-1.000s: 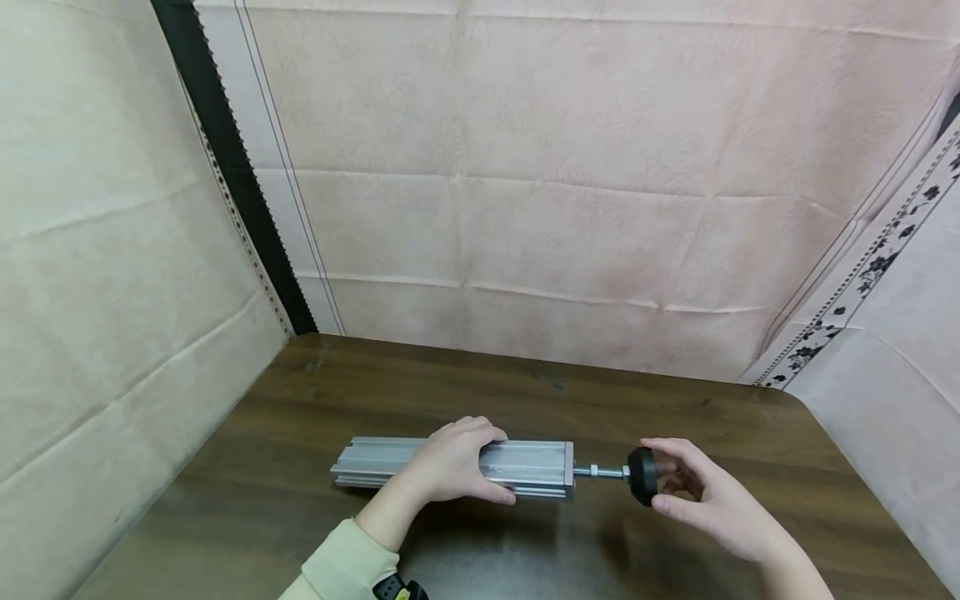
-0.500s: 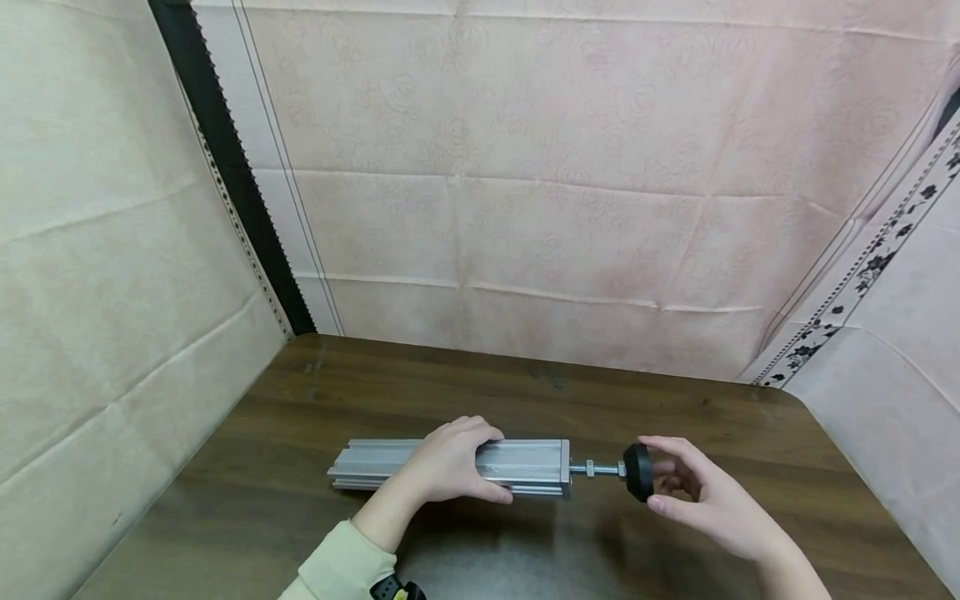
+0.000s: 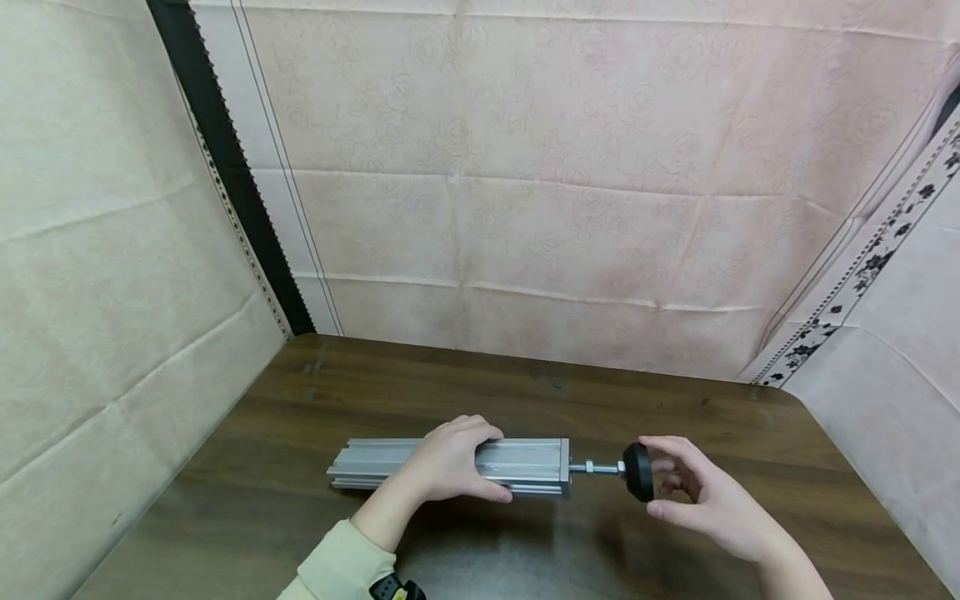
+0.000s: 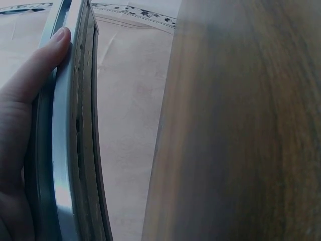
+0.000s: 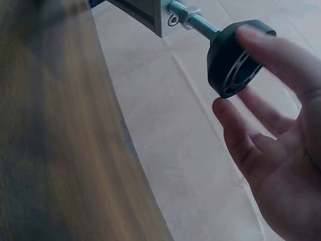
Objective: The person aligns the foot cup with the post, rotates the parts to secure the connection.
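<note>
A silver aluminium profile [image 3: 525,454] lies crosswise in the head view, its shadow on the table below. My left hand [image 3: 453,458] grips it around the middle, the thumb along its near side. From the profile's right end a threaded rod [image 3: 606,468] with a nut [image 5: 190,17] sticks out. It carries a round black levelling foot [image 3: 637,472]. My right hand [image 3: 705,504] pinches the foot's rim between thumb and fingers. In the right wrist view the foot's ribbed hollow underside [image 5: 243,75] faces the palm.
A brown wood-grain table [image 3: 285,533] spreads under both hands. Pale patterned cloth [image 3: 562,208] hangs behind it and on both sides. A dark strap with a yellow detail [image 3: 397,590] sits at the left wrist.
The profile and foot have shifted very slightly left in the head view. My right thumb has moved a little along the foot's rim; the left hand keeps its grip.
</note>
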Demonstrator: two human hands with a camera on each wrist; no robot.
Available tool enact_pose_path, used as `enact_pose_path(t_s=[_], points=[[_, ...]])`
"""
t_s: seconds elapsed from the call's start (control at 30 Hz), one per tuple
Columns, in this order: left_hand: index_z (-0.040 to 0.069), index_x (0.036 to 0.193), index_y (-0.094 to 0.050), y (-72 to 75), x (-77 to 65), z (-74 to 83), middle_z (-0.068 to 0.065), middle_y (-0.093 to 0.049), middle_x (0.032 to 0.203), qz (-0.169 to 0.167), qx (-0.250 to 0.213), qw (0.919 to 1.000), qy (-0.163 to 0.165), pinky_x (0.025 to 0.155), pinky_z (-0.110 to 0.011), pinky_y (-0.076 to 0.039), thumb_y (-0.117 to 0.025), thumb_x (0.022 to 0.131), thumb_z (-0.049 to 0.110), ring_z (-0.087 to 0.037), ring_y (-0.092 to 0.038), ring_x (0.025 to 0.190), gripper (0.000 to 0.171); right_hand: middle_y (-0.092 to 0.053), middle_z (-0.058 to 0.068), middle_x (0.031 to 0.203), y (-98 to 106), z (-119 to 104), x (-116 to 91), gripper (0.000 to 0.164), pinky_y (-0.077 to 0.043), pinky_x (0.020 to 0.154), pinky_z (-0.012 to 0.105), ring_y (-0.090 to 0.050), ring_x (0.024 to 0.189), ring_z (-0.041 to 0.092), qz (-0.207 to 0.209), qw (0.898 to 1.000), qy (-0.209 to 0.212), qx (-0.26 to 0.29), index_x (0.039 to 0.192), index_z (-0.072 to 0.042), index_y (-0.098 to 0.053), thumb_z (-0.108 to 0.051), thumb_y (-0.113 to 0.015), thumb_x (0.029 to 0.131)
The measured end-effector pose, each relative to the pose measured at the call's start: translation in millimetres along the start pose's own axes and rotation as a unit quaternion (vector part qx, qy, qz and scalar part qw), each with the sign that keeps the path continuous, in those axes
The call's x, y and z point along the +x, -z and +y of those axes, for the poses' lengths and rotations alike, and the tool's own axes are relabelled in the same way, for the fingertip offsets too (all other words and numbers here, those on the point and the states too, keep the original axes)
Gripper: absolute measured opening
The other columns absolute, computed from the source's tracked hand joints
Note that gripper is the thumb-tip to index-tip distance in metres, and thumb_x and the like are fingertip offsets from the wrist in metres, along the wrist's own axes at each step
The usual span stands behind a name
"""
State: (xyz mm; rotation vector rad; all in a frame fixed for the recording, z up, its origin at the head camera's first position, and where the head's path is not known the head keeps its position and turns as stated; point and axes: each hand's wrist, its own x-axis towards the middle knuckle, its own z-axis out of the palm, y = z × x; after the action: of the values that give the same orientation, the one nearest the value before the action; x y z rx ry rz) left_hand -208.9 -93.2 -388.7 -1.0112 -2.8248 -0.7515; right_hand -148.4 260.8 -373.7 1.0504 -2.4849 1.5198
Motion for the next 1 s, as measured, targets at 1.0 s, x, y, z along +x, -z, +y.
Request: enact_pose_path(t_s=[1.0], points=[[0.018, 0.118, -0.061, 1.6, 1.8, 0.7, 0.009, -0.057, 0.11, -0.007, 0.0, 1.0, 0.002, 0.085, -0.035, -0.042, -0.072, 0.064, 0.065, -0.012, -0.051, 0.098, 0.073, -0.044, 0.002, 0.127, 1.2, -0.4, 0.7, 0.07, -0.048, 0.079, 0.027, -0.059, 0.101, 0.016, -0.015, 1.0, 0.015, 0.018, 0.139, 0.002, -0.031, 0.011, -0.066, 0.079]])
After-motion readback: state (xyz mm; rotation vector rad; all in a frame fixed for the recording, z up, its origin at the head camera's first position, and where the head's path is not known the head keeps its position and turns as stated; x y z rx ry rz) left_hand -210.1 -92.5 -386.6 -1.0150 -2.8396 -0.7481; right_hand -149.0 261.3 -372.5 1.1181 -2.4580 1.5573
